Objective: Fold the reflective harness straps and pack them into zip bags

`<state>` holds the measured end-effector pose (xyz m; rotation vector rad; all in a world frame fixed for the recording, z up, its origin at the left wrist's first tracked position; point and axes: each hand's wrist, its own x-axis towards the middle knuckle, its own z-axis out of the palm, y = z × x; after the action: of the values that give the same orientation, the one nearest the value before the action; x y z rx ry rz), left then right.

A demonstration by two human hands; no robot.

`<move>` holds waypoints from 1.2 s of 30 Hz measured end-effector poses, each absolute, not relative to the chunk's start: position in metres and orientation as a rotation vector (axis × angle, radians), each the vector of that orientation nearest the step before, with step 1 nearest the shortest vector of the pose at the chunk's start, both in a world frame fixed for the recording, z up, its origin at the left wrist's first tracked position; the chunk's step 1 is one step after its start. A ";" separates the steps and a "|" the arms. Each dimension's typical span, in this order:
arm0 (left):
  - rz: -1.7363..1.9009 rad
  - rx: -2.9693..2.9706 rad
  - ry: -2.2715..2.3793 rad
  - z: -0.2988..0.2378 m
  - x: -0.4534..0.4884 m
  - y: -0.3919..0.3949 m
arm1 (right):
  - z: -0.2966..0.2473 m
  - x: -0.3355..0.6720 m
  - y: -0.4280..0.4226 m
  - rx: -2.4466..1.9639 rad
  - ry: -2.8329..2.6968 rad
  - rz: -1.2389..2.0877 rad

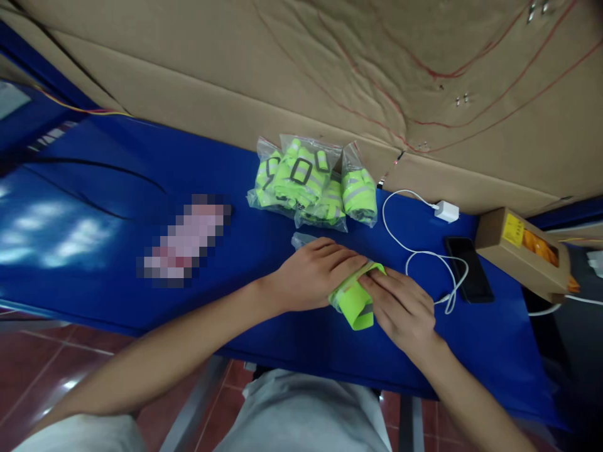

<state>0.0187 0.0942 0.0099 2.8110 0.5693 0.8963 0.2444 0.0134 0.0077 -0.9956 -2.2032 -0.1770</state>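
Note:
A rolled neon-yellow reflective strap is between my two hands, low over the blue table. My left hand is closed over a clear plastic bag, whose end sticks out behind the knuckles; part of the strap appears to lie inside it. At the other side, my right hand grips the strap near the bag's mouth, fingertips tucked against the yellow edge. My fingers hide much of the bag's opening. Beyond them stand several filled clear bags with similar yellow straps, some showing dark buckles.
To the right, a white cable runs from a white charger past a black phone. A cardboard box stands at the far right. A blurred-out pinkish item lies left. Cardboard with red wires forms the back wall.

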 end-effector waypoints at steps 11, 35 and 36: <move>0.947 2.762 0.644 0.000 0.023 0.094 | 0.008 0.242 0.013 -1.053 -2.314 -0.059; 0.948 2.917 0.636 0.002 0.024 0.094 | 0.008 0.231 0.012 -0.989 -2.268 -0.064; 0.934 2.939 0.629 0.003 0.024 0.091 | 0.006 0.229 0.011 -0.994 -2.259 -0.077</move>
<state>0.0242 0.0915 0.0026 2.9387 0.6292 0.9336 0.2294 0.0113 0.0055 -0.9943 -2.2586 -0.0771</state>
